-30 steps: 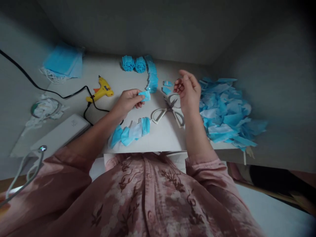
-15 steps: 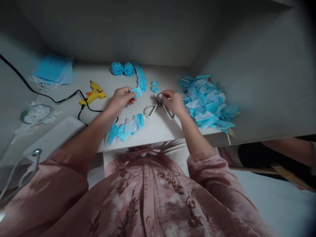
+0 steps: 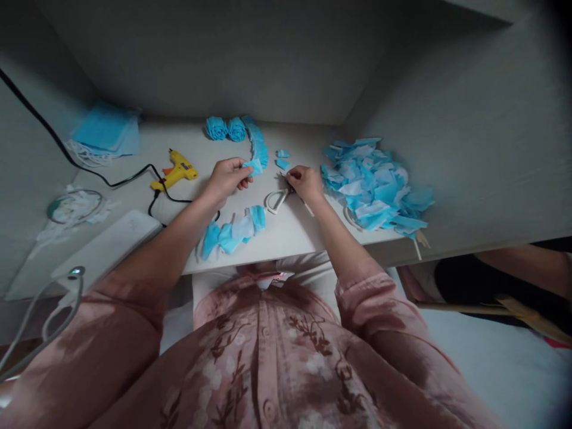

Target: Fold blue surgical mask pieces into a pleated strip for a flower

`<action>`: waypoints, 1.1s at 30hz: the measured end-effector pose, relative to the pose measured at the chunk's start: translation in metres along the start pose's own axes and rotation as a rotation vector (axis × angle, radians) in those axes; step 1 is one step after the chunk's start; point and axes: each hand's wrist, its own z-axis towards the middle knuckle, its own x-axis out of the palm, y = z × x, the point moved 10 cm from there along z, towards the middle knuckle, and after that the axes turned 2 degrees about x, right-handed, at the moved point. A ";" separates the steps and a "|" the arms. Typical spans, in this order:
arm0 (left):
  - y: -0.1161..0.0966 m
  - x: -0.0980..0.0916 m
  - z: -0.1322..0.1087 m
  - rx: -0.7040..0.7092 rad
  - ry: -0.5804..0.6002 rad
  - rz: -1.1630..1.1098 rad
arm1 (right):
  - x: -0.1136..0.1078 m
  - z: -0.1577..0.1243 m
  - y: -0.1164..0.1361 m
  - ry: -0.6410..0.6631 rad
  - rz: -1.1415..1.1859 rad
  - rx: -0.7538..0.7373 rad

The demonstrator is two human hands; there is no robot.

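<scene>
My left hand pinches the end of a pleated blue fabric strip between thumb and fingers. The strip curves away towards the back of the table. My right hand is closed in a pinch just above white-handled scissors, covering part of them. Whatever is between its fingertips is too small to make out. Two small blue scraps lie beyond the scissors. Behind my left hand sit two rolled blue fabric roses. A row of blue and white fabric pieces rests near the front edge.
A heap of cut blue and white pieces covers the right side. On the left are a yellow glue gun with a black cord, stacked blue masks, white scraps and a white power strip. Another person's arm shows at right.
My right hand has moved slightly left over the scissors, hiding more of them. My left hand keeps its hold on the strip. The whole view has shifted a little.
</scene>
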 end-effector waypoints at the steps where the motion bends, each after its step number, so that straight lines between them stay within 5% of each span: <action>1: 0.000 0.000 0.000 0.004 0.001 -0.001 | 0.001 0.001 -0.003 0.008 0.030 0.008; 11: 0.001 0.003 -0.002 -0.044 0.002 -0.002 | 0.006 -0.001 -0.023 -0.060 0.345 0.123; 18: 0.017 0.019 -0.008 -0.146 0.102 -0.063 | -0.042 -0.032 0.047 -0.227 0.288 -0.307; 27: 0.025 0.018 -0.007 -0.141 0.136 -0.049 | 0.001 -0.008 0.019 0.085 0.364 -0.221; 33: 0.024 0.021 -0.010 -0.165 0.159 -0.045 | -0.036 -0.023 0.058 -0.050 0.433 -0.391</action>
